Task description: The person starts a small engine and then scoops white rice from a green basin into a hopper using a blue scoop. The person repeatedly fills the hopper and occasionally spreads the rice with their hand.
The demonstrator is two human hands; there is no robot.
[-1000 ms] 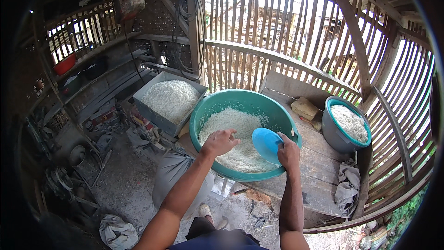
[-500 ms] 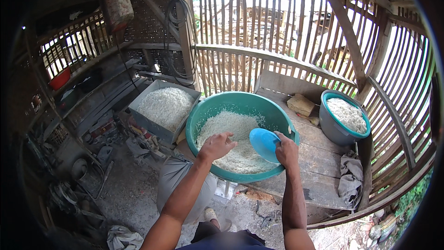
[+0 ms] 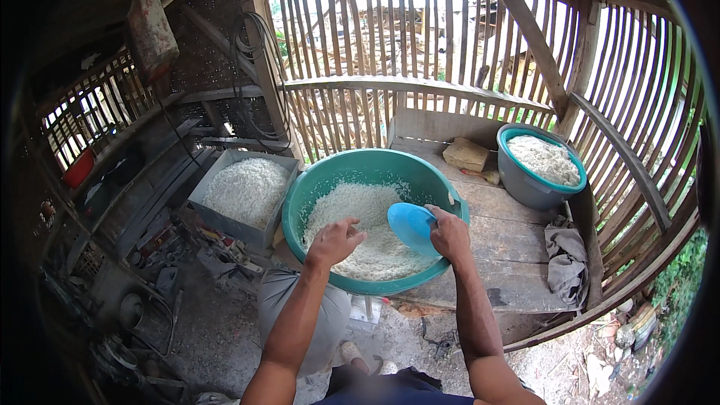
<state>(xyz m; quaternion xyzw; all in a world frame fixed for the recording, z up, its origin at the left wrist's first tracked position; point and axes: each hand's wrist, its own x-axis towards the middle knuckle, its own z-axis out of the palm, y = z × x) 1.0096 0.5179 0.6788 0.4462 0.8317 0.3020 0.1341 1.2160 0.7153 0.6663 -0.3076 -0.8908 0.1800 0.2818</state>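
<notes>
A blue dish (image 3: 409,225) is held tilted toward 3 o'clock inside the green tub (image 3: 405,161), over white grain (image 3: 371,255); its edge is gripped by the closed fingers of the right hand (image 3: 451,235). At 8 o'clock the left hand (image 3: 334,243) is held half open over the grain, with nothing seen in its grasp; whether the grain is touched cannot be told. Between 9 and 10 o'clock a heaped metal tray (image 3: 251,234) is placed, and near 2 o'clock a filled grey bucket (image 3: 521,189) is set on planks (image 3: 502,234)
</notes>
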